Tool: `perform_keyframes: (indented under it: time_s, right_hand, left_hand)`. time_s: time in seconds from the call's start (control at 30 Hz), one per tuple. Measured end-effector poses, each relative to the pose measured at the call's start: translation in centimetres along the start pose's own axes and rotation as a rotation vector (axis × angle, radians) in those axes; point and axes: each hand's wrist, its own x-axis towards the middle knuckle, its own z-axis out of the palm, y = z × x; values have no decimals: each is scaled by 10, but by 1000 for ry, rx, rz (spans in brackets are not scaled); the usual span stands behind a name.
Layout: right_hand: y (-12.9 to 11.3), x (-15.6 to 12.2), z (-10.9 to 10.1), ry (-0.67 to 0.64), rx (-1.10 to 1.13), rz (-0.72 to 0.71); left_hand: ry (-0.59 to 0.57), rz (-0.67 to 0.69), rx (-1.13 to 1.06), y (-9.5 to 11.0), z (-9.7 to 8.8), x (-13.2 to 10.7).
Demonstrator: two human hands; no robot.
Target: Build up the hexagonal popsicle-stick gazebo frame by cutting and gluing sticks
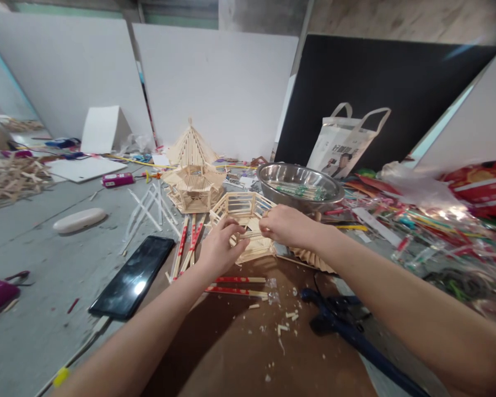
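A low, many-sided model frame of thin wooden sticks (254,252) sits in front of me, with railings around its rim and an open top. My left hand (221,248) holds the frame's near left side, fingers curled over the rim and thumb towards the inside. At the right side of the frame is my right hand (287,225), its fingers pinched together over the inner edge. What lies between those fingertips is hidden. Behind the frame stands a pavilion model (191,176) of similar sticks, with a pointed roof.
Red-wrapped chopsticks (235,290) lie near the frame on a brown board (240,342) with wood scraps. Blue-handled pliers (339,325) lie at right, a phone (134,275) at left. Behind are a steel bowl (273,190), a white bag (334,144) and scattered wrappers (380,220).
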Motion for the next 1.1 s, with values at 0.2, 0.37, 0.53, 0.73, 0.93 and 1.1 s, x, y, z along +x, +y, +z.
perform_keyframes:
  time_s: [0.2,0.37,0.53,0.73,0.93,1.1]
  right_hand:
    - [-1,-2,0,18,-3,23]
    - [2,-2,6,17,61,48]
    - [4,-4,13,47,132,71]
    - [6,-8,14,70,182,80]
    - [6,-14,12,46,235,116]
    - [5,-15,12,29,255,121]
  left_hand:
    - [15,-6,-11,0,3,0]
    - [10,9,-18,-1,3,0]
    - [-25,98,-33,-7,-2,-1]
    - [-38,172,-33,-12,-11,-1]
    - [-46,279,-19,-19,-15,3]
    - [-73,292,-7,-24,-16,4]
